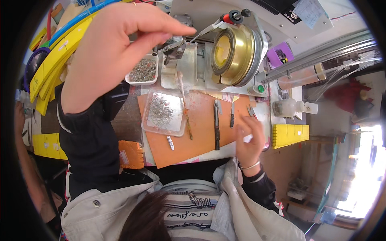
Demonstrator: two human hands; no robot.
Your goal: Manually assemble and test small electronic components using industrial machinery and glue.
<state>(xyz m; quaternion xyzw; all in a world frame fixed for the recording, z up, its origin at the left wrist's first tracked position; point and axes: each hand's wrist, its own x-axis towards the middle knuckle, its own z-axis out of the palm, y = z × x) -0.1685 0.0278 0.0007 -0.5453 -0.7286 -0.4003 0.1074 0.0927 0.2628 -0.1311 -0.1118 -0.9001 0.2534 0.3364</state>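
Here, the tray (pixel 175 123) of metal bits (pixel 160 109) lies between the hands (pixel 250 138).

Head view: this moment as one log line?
left hand: raised | right hand: open, near orange mat | clear tray: metal pieces inside

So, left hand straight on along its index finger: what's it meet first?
Probably the pale metal arm beside the brass drum; depth is unclear, so the left hand might pass above it.
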